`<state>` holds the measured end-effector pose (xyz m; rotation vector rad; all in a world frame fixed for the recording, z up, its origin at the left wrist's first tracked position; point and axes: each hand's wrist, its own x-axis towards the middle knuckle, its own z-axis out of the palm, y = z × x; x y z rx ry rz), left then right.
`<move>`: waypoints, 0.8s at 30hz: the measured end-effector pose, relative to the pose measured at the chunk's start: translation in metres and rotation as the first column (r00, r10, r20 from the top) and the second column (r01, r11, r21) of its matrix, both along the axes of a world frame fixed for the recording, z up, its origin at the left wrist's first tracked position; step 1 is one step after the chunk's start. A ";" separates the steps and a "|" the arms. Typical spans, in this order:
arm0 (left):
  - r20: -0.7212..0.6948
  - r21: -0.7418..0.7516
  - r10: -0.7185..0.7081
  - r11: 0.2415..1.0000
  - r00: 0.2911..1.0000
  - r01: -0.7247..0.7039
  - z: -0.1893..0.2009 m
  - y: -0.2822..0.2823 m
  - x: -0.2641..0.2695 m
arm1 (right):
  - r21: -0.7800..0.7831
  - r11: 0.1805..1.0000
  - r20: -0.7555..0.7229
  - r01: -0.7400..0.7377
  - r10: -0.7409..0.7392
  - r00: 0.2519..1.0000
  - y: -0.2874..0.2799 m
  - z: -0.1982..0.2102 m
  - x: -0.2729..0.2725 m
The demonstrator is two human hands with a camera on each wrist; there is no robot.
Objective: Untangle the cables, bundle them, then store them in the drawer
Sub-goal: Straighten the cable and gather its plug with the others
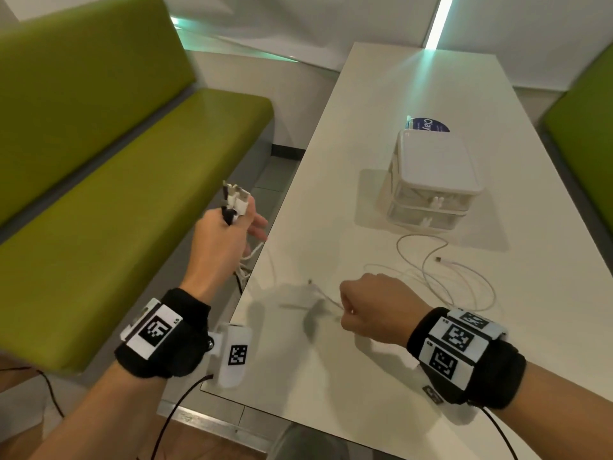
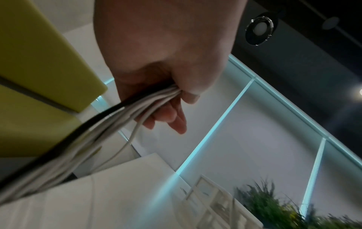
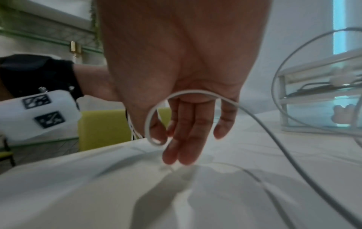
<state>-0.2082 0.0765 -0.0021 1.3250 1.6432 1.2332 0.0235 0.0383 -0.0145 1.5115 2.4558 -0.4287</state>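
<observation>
Presently the left hand (image 1: 220, 240) is raised off the left edge of the white bench (image 1: 381, 360), its fingers (image 2: 176, 117) partly curled, with thumb and forefinger gripping a bundle of cables (image 2: 125, 111), several white and one black. The plug ends (image 1: 236, 197) stand up above the knuckles in the head view, and the strands trail down past the bench edge. The right hand (image 1: 374, 308) sits low over the bench near its front, seen from above with the knuckles bent over. In the right wrist view a single white cable (image 3: 195, 93) loops across the palm and down to the thumb and forefinger, which appear to pinch it; the other fingers (image 3: 184, 136) hang fairly straight, tips just above the surface. That cable runs off to the right toward loose white coils (image 1: 464, 277) lying on the bench in front of the drawer unit (image 1: 431, 180). The unit is a small white two-tier box with clear fronts, both drawers pushed in; dark cables show inside the upper one in the right wrist view. A blue-labelled container (image 1: 428, 125) stands just behind it. Green seating (image 1: 109, 167) runs along the left of the bench, and each wrist carries a black band with printed markers (image 1: 156, 328).
</observation>
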 end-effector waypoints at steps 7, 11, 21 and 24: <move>0.022 -0.058 -0.140 0.988 0.990 0.141 0.002 -0.023 0.051 | -0.003 0.968 -0.478 0.250 -0.221 0.850 0.000 0.004 0.012; 0.139 -0.023 -0.152 0.987 0.979 0.156 0.007 -0.027 0.074 | -0.047 0.945 -0.646 0.323 -0.275 0.712 0.001 0.008 0.010; 0.131 -0.004 -0.265 0.964 0.955 0.268 -0.004 -0.037 0.088 | -0.051 0.973 -0.714 0.224 -0.193 0.673 -0.003 0.014 0.008; 0.153 0.036 -0.299 0.954 0.942 0.297 -0.008 -0.037 0.088 | 0.009 0.979 -0.724 0.206 -0.136 0.677 -0.004 0.013 0.007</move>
